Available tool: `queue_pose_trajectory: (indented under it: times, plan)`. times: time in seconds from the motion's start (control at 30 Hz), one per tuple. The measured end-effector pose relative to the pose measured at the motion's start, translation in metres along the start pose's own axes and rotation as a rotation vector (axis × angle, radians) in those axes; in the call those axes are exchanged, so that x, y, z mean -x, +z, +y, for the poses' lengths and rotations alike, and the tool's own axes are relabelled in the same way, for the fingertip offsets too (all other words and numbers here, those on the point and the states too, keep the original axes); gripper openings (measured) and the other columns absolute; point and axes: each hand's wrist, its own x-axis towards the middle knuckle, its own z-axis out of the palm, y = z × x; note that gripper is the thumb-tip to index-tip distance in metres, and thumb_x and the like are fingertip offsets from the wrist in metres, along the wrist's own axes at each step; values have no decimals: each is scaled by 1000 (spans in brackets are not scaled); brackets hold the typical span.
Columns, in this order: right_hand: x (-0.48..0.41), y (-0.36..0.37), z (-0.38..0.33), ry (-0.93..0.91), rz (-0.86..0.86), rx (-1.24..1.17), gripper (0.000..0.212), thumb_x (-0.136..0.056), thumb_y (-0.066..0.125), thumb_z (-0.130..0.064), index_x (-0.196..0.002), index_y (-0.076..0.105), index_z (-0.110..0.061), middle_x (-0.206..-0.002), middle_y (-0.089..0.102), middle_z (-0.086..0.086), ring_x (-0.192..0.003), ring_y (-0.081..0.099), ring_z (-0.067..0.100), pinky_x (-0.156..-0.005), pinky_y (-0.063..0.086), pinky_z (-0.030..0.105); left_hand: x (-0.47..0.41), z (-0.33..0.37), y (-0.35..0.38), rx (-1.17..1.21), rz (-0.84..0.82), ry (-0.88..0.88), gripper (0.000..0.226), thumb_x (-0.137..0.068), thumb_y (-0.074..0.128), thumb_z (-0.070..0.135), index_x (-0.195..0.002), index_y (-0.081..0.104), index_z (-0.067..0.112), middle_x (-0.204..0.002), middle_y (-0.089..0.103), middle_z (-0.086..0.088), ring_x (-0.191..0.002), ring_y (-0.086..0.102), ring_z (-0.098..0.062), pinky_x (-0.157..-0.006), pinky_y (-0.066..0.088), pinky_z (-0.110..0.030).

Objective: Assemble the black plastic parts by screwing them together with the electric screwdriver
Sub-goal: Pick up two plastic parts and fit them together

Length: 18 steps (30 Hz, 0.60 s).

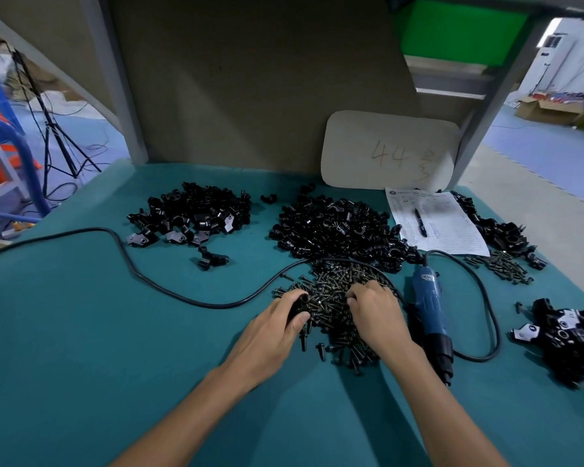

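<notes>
Single head-worn wide-angle camera looking forward and down, close over near edge of worktop (81, 332), facing its far edge.

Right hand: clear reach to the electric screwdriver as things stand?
Probably yes. The right hand rests on the screw pile, and the electric screwdriver lies right beside it on its outer side, with nothing between them.

This looks like a factory assembly floor. A teal-covered workbench (81, 332) is heaped with black plastic parts (334, 227) and screws (331, 291). A corded electric screwdriver (430, 308) lies toward its right edge, a tally sheet (442, 224) at the back, and cardboard boxes (547, 111) stand on the blue floor (533, 136) beyond.
</notes>
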Motion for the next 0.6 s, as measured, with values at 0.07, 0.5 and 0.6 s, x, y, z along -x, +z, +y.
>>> queue_pose_trajectory:
  times: [0.07, 0.5, 0.6]
  plan:
    - [0, 0, -1, -28, -17, 45, 22, -107, 47, -21, -124, 61, -18, -122, 60, 7, -106, 54, 27, -95, 44, 37, 0, 1, -1, 3, 3, -3, 43, -100, 20, 73, -139, 22, 56, -133, 51, 16, -111, 55, -7, -90, 52, -37]
    - [34, -24, -42, 92, -100, -1220, 5, -97, 70, -24, -94, 73, -21, -79, 71, -2, -73, 66, 13, -67, 58, 27, -2, 2, -1, 5, 24, -8, 41, -101, 28, 65, -140, 28, 53, -134, 53, 12, -109, 57, -9, -89, 54, -39]
    - [40, -22, -47, 134, -182, -1430, 8, -95, 72, -16, -94, 80, -17, -84, 75, 3, -79, 69, 15, -74, 59, 27, -3, 2, 0, 4, 33, -1, 36, -104, 32, 58, -139, 28, 53, -131, 55, 10, -105, 60, -10, -85, 55, -39]
